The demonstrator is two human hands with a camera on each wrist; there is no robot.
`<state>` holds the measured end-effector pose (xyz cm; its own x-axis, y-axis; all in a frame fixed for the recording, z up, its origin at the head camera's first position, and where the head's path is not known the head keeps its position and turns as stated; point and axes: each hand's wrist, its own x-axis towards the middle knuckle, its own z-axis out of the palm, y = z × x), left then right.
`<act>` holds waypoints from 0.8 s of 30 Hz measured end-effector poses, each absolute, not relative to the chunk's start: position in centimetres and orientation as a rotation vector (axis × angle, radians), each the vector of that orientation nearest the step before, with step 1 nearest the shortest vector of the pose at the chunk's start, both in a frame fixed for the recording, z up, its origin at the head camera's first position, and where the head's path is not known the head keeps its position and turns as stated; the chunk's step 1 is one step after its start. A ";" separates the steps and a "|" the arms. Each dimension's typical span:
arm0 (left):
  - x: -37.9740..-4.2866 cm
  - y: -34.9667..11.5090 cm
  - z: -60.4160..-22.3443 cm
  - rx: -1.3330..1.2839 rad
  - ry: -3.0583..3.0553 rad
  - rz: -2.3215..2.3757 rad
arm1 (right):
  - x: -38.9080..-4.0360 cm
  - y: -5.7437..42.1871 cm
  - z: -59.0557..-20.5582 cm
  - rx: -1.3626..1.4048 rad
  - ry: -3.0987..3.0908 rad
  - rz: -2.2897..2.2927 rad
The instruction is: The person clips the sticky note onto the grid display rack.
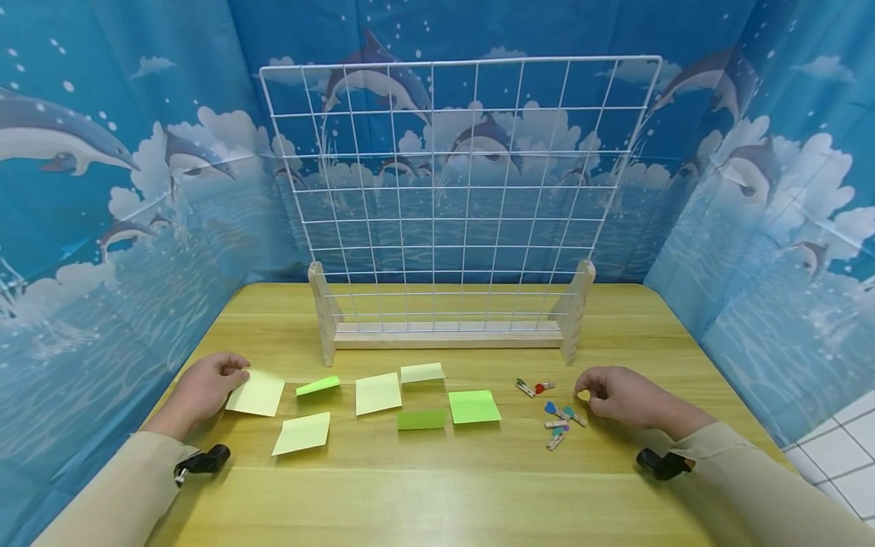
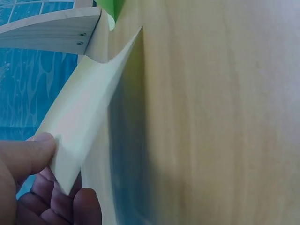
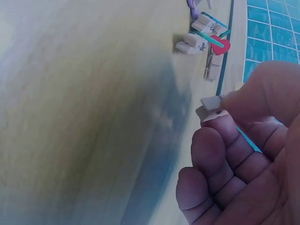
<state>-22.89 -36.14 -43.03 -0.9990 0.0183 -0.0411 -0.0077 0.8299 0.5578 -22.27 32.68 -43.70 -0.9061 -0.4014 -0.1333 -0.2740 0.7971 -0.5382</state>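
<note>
At the left of the table my left hand pinches a pale yellow sticky note by its edge. The left wrist view shows this note bent and tilted up from the wood, its corner between thumb and fingers. On the right side, my right hand pinches a small wooden clothespin between thumb and forefinger. Its jaw end sticks out past the fingertips, and a bit of yellow shows there in the head view. Beside this hand lies a loose group of mini clothespins with coloured hearts, one of them red.
A white wire grid stands upright in a wooden base at the table's back. Between the hands lie several more sticky notes, pale yellow and green. Blue dolphin-print curtains surround the table.
</note>
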 end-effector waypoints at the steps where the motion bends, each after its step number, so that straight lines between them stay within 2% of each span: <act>1: -22.8 -36.1 -42.9 0.006 2.963 0.918 | -22.3 32.6 -43.6 -0.521 2.749 -0.770; 24: -23.5 -32.6 -38.5 0.043 2.982 1.293 | -22.7 30.9 -41.6 -0.527 2.743 -1.090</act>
<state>-23.54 -32.56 -38.53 -0.9937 -0.0188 0.1103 0.0677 0.6841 0.7262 -22.66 30.87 -41.65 -0.9282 -0.3721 -0.0035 -0.2681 0.6753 -0.6870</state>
